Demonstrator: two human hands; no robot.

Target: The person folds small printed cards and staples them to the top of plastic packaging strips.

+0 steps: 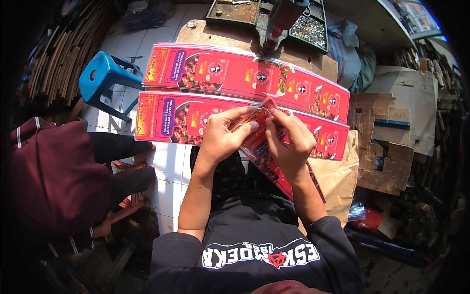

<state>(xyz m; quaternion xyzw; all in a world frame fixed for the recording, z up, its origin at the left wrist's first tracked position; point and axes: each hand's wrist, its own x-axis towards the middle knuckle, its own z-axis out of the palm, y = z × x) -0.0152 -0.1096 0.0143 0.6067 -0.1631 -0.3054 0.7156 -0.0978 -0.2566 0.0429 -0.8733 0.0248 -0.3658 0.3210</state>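
Observation:
My left hand (227,134) is closed on the top end of a long red printed strip (280,169), its thumb lying across the face. The strip slants down to the right, over my lap. At that same end, the fingertips of my right hand (292,142) pinch together around a small shiny ring-like piece (268,112), too small to tell exactly. My right palm and fingers cover part of the strip. Just beyond my hands, two rows of similar red printed strips lie on the worktable: a far stack (235,73) and a near stack (183,117).
A hand press (284,24) stands at the table's far edge, beside a tray of small metal pieces (308,32). Brown paper (338,171) lies at the right. At left are a blue stool (105,81) and a seated person in a maroon top (63,171). Cardboard (387,142) leans right.

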